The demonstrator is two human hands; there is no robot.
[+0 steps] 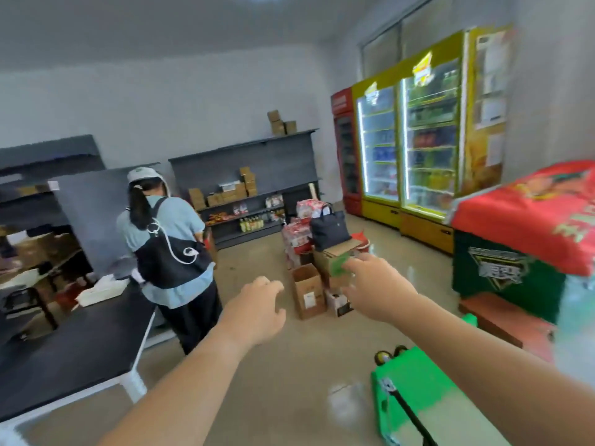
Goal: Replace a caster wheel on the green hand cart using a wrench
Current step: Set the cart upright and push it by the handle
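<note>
- While the left hand [257, 305] hangs empty, the right hand [375, 284] is too blurry to tell.
- Looking away, feet could trip on the green cart [415, 384].

Green cart [428, 391], black counter [74, 342], yellow fridge [381, 210], red fridge [341, 101], red cloth [528, 220], green freezer [502, 275]

I see a glossy beige floor [257, 381] carrying most of it. Below my right hand [376, 284] the green hand cart [418, 391] lies on that floor, with black wheels [391, 354] showing at its far edge. Beyond and between both hands, cardboard boxes [307, 291] stand on the floor, some stacked. Left of my left hand [257, 305] stands a black table [80, 342], and a white tray [101, 289] rests on its top.
</note>
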